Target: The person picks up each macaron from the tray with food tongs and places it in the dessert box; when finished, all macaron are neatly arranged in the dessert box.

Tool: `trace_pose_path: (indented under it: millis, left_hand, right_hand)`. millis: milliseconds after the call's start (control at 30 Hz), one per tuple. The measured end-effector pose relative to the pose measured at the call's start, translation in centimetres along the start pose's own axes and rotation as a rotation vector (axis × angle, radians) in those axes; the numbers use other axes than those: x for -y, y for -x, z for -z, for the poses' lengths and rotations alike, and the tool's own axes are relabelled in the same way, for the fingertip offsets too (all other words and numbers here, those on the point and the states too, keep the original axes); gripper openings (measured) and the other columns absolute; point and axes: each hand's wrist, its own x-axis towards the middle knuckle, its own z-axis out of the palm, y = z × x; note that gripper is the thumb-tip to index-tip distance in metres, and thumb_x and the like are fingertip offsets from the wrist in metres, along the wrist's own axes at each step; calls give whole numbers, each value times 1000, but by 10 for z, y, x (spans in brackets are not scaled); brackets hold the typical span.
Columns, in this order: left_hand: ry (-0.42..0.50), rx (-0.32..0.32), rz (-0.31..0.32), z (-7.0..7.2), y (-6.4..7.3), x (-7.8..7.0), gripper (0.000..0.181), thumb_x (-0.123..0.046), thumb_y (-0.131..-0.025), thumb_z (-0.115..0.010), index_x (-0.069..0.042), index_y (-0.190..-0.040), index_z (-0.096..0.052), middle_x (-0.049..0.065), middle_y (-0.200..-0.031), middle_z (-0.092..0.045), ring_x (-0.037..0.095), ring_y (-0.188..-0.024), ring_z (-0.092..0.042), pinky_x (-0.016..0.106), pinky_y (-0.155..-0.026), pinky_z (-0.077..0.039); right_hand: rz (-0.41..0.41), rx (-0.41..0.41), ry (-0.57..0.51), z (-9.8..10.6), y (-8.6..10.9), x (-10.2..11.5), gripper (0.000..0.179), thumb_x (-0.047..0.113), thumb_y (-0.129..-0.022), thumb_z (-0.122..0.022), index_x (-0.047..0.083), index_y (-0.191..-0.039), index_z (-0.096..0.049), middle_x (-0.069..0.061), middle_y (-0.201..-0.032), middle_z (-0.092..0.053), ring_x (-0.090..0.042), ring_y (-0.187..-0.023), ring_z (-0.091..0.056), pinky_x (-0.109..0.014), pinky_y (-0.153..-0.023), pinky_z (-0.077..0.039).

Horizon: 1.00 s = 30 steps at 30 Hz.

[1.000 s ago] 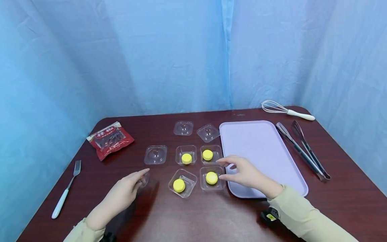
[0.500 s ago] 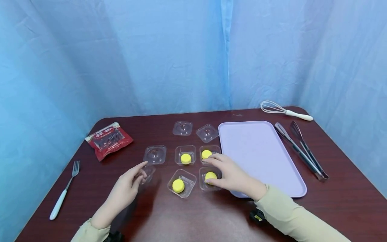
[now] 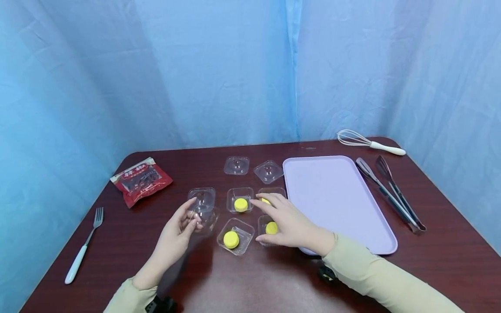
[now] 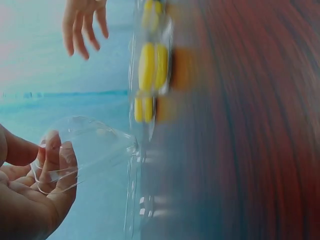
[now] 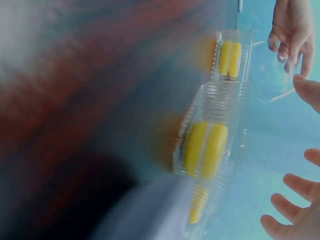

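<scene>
My left hand (image 3: pixel 170 241) pinches a clear plastic lid (image 4: pixel 95 145) by its edge, raised over the table left of the containers. My right hand (image 3: pixel 293 226) hovers over the two right-hand clear containers, fingers spread and nothing held; in the right wrist view its fingers (image 5: pixel 287 212) stand apart. It partly hides a yellow macaron (image 3: pixel 271 228) in the front right container and another macaron (image 3: pixel 265 201) behind. On the left, a front container (image 3: pixel 245 237) holds a macaron (image 3: pixel 231 239), and a back container (image 3: pixel 240 192) holds another macaron (image 3: pixel 240 204).
Loose clear lids lie behind: one lid (image 3: pixel 204 195) near my left hand, a lid (image 3: pixel 236 165) and another lid (image 3: pixel 268 172) farther back. A lilac tray (image 3: pixel 332 187), tongs (image 3: pixel 391 195) and whisk (image 3: pixel 372 143) lie right; a red packet (image 3: pixel 141 180) and fork (image 3: pixel 84 248) lie left.
My left hand has lifted the clear lid and carried it rightward toward the containers. My right hand has moved left from the tray's edge to over the right-hand containers.
</scene>
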Motion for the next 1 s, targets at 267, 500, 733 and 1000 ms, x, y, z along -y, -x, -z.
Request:
trace_pose_path:
  millis: [267,500,733,1000]
  left_hand:
    - [223,17,58,-18,-11,-8,52,11,-92,-49,2,-141,-36,18,-90,-54,10,-75,-62,19,-72,-54]
    - [275,1,47,-30,-21,-17,51,12,-92,-47,2,-141,-35,18,-91,-53,3,-74,-59,18,-71,-53]
    - [398,13,36,-44,-29,-33,49,12,-93,-44,3,-140,-34,8,-89,-52,2,-75,-57,18,-70,-53]
    - [538,23,66,-64,-33,-47,47,11,-95,-41,2,-140,-34,0,-88,-50,5,-76,-56,22,-71,-53]
  right_hand:
    - [1,-44,130,1,-11,6,85,46,-69,-80,10,-138,-47,-16,-140,-45,-32,-124,-43,-51,-102,-38]
    - [-9,-80,193,0,-16,11,85,47,-68,-81,11,-138,-47,-15,-141,-44,-34,-124,-44,-50,-102,-38]
    - [0,-152,239,-3,-20,11,86,46,-66,-82,11,-137,-48,-15,-140,-45,-35,-122,-45,-50,-102,-38]
    - [22,-222,261,-5,-20,8,87,48,-64,-83,12,-135,-49,-15,-138,-47,-36,-119,-47,-50,-99,-40]
